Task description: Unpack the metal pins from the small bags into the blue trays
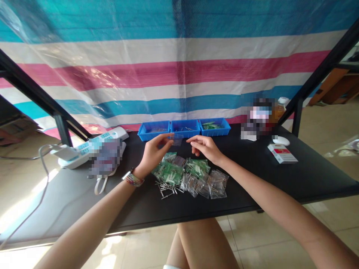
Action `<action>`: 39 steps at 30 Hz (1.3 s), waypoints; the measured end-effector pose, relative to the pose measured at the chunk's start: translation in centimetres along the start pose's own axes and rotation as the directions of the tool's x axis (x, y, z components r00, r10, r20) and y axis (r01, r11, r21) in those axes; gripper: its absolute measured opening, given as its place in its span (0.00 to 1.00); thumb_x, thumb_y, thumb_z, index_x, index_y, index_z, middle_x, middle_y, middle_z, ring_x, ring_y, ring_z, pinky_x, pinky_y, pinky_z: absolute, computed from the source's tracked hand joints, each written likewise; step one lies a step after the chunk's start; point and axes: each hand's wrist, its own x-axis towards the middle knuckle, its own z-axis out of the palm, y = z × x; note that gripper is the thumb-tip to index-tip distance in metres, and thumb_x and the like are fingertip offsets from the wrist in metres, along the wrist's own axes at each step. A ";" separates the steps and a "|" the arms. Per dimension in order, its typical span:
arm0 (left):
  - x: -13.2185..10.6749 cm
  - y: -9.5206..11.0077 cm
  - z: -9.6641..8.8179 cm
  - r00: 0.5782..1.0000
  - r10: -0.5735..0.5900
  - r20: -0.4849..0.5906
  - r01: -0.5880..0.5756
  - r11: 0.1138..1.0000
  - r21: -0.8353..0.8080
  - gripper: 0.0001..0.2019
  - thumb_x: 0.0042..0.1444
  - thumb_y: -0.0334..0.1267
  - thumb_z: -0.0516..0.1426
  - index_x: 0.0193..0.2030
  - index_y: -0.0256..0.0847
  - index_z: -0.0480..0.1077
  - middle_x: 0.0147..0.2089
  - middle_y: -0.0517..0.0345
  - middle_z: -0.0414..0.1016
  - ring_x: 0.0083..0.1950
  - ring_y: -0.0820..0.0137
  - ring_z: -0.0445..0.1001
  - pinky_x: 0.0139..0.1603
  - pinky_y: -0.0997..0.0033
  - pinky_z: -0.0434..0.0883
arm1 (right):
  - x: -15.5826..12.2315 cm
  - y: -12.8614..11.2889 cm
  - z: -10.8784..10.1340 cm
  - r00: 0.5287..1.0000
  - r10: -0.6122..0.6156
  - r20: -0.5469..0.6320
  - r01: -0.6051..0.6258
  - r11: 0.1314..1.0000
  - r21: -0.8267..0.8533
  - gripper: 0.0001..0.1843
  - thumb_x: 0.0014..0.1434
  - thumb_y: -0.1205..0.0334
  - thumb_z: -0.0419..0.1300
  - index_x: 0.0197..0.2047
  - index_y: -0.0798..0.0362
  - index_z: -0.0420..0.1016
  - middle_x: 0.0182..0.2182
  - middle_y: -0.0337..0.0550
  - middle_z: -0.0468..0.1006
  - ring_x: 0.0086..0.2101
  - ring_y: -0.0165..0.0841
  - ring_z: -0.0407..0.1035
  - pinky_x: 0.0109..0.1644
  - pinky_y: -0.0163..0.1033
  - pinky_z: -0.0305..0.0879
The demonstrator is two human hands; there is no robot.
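Note:
My left hand (153, 152) is raised over the black table (308, 175) and pinches a small clear plastic bag (177, 139) between thumb and fingers. My right hand (204, 146) hovers just right of that bag, fingers loosely curled, holding nothing that I can see. Below both hands lies a pile of small clear bags (193, 175) filled with green and metal parts. Loose metal pins (168, 188) lie at the pile's front left. A beaded bracelet and watch sit on my left wrist.
Three blue trays (185, 129) stand in a row behind the hands. A white power strip (84, 149) with a cable lies at the left. A red-and-white box (282, 153) and a white mouse (281, 140) sit at the right. Striped tarp hangs behind.

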 end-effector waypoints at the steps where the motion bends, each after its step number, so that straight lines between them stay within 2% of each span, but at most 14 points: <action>1: 0.2 -0.2 -0.1 0.998 -0.057 -0.040 0.055 0.997 -0.051 0.18 0.65 0.45 0.64 0.58 0.41 0.77 0.36 0.57 0.79 0.36 0.68 0.78 0.40 0.69 0.75 | 0.0 -0.1 -0.3 1.000 0.003 0.010 -0.002 0.999 -0.038 0.17 0.60 0.51 0.66 0.45 0.54 0.81 0.24 0.38 0.77 0.23 0.29 0.68 0.28 0.36 0.64; 3: 0.7 -0.8 -0.5 0.983 -0.137 -0.124 0.119 0.983 -0.140 0.23 0.62 0.46 0.66 0.61 0.40 0.74 0.33 0.59 0.78 0.35 0.68 0.79 0.39 0.69 0.76 | 0.0 -0.3 -0.8 0.996 0.019 0.089 -0.008 0.993 -0.119 0.14 0.58 0.54 0.67 0.41 0.55 0.81 0.26 0.39 0.78 0.26 0.30 0.70 0.31 0.36 0.64; 6: 1.5 -2.1 -1.2 0.947 -0.207 -0.247 0.150 0.961 -0.232 0.23 0.59 0.46 0.68 0.56 0.39 0.74 0.32 0.59 0.79 0.35 0.67 0.80 0.42 0.67 0.77 | -0.1 -0.7 -1.7 0.959 0.058 0.277 0.017 0.965 -0.262 0.13 0.54 0.54 0.71 0.35 0.55 0.79 0.27 0.39 0.77 0.29 0.31 0.69 0.34 0.36 0.63; 9: 2.0 -3.7 -2.0 0.900 -0.280 -0.335 0.192 0.943 -0.273 0.21 0.58 0.47 0.68 0.53 0.38 0.75 0.34 0.56 0.81 0.35 0.67 0.81 0.40 0.67 0.78 | -0.3 -1.0 -2.5 0.914 0.099 0.393 0.059 0.926 -0.372 0.20 0.46 0.52 0.78 0.35 0.55 0.78 0.27 0.36 0.74 0.30 0.30 0.66 0.35 0.36 0.62; 11: 2.2 -4.5 -2.5 0.865 -0.338 -0.370 0.226 0.922 -0.314 0.22 0.58 0.47 0.68 0.54 0.37 0.74 0.37 0.53 0.83 0.35 0.66 0.82 0.38 0.68 0.78 | -0.3 -1.0 -2.9 0.893 0.123 0.432 0.068 0.913 -0.401 0.26 0.41 0.51 0.81 0.37 0.55 0.78 0.29 0.35 0.73 0.30 0.30 0.67 0.35 0.35 0.62; 14: 2.3 -4.7 -2.8 0.839 -0.422 -0.343 0.267 0.868 -0.418 0.24 0.61 0.46 0.66 0.59 0.36 0.71 0.43 0.46 0.84 0.35 0.66 0.83 0.38 0.67 0.78 | -0.4 -0.9 -3.3 0.864 0.157 0.478 0.077 0.897 -0.435 0.30 0.40 0.49 0.82 0.42 0.55 0.80 0.30 0.36 0.73 0.31 0.30 0.67 0.35 0.35 0.63; 18: 2.1 -4.1 -2.8 0.854 -0.451 -0.258 0.277 0.815 -0.509 0.25 0.60 0.44 0.64 0.62 0.36 0.70 0.46 0.44 0.84 0.35 0.67 0.84 0.40 0.66 0.79 | -0.4 -0.5 -3.5 0.850 0.145 0.506 0.122 0.881 -0.457 0.28 0.44 0.48 0.80 0.44 0.55 0.83 0.31 0.37 0.74 0.32 0.31 0.68 0.37 0.36 0.63; 22: 1.7 -3.7 -2.5 0.894 -0.391 -0.219 0.267 0.857 -0.441 0.22 0.57 0.43 0.63 0.57 0.37 0.74 0.44 0.48 0.84 0.36 0.66 0.83 0.37 0.69 0.77 | -0.1 -0.3 -3.6 0.849 0.120 0.515 0.129 0.898 -0.421 0.25 0.45 0.47 0.79 0.41 0.55 0.84 0.31 0.38 0.75 0.33 0.32 0.68 0.37 0.36 0.63; 27: 1.5 -3.3 -2.1 0.928 -0.329 -0.174 0.254 0.901 -0.351 0.16 0.58 0.41 0.61 0.51 0.38 0.75 0.41 0.53 0.81 0.34 0.68 0.81 0.34 0.70 0.76 | 0.0 -1.1 -3.8 0.862 0.119 0.494 0.072 0.934 -0.351 0.23 0.44 0.48 0.79 0.32 0.55 0.79 0.27 0.37 0.74 0.31 0.30 0.66 0.35 0.35 0.62; 30: 1.4 -2.5 -1.9 0.954 -0.267 -0.140 0.218 0.932 -0.289 0.12 0.58 0.39 0.61 0.47 0.38 0.75 0.38 0.56 0.79 0.32 0.70 0.79 0.33 0.73 0.75 | 0.0 -1.6 -3.8 0.891 0.065 0.449 0.013 0.986 -0.169 0.20 0.48 0.51 0.78 0.30 0.54 0.74 0.28 0.36 0.74 0.31 0.29 0.66 0.36 0.36 0.62; 32: 1.1 -1.8 -1.6 0.975 -0.204 -0.093 0.176 0.952 -0.250 0.12 0.58 0.38 0.62 0.48 0.38 0.76 0.38 0.56 0.78 0.32 0.71 0.78 0.33 0.74 0.74 | 0.1 -1.6 -3.5 0.929 0.041 0.367 -0.048 0.999 0.011 0.21 0.49 0.52 0.78 0.29 0.54 0.72 0.28 0.36 0.74 0.29 0.28 0.65 0.34 0.35 0.60; 35: 0.6 -0.5 -0.9 0.995 -0.102 0.021 0.104 0.974 -0.199 0.18 0.62 0.39 0.62 0.58 0.41 0.74 0.46 0.53 0.79 0.36 0.71 0.79 0.36 0.72 0.77 | 0.3 -1.1 -2.5 0.970 0.140 0.199 -0.182 0.961 0.210 0.23 0.46 0.53 0.79 0.32 0.53 0.70 0.25 0.33 0.73 0.23 0.24 0.61 0.26 0.32 0.53; 37: 0.1 0.4 -0.4 0.994 0.000 0.109 0.013 0.993 -0.120 0.24 0.63 0.39 0.62 0.66 0.44 0.71 0.55 0.48 0.78 0.42 0.69 0.80 0.40 0.69 0.79 | 0.4 -0.7 -1.8 0.965 0.228 0.131 -0.256 0.927 0.275 0.25 0.43 0.55 0.80 0.36 0.53 0.72 0.24 0.31 0.72 0.20 0.22 0.59 0.23 0.31 0.51; 39: -0.2 1.1 0.0 0.971 0.123 0.207 -0.118 0.992 -0.035 0.24 0.64 0.39 0.63 0.67 0.48 0.71 0.62 0.45 0.74 0.51 0.65 0.80 0.45 0.67 0.80 | 0.4 -0.6 -1.0 0.957 0.268 0.115 -0.291 0.907 0.306 0.28 0.42 0.56 0.81 0.41 0.53 0.74 0.25 0.30 0.73 0.20 0.22 0.60 0.22 0.30 0.52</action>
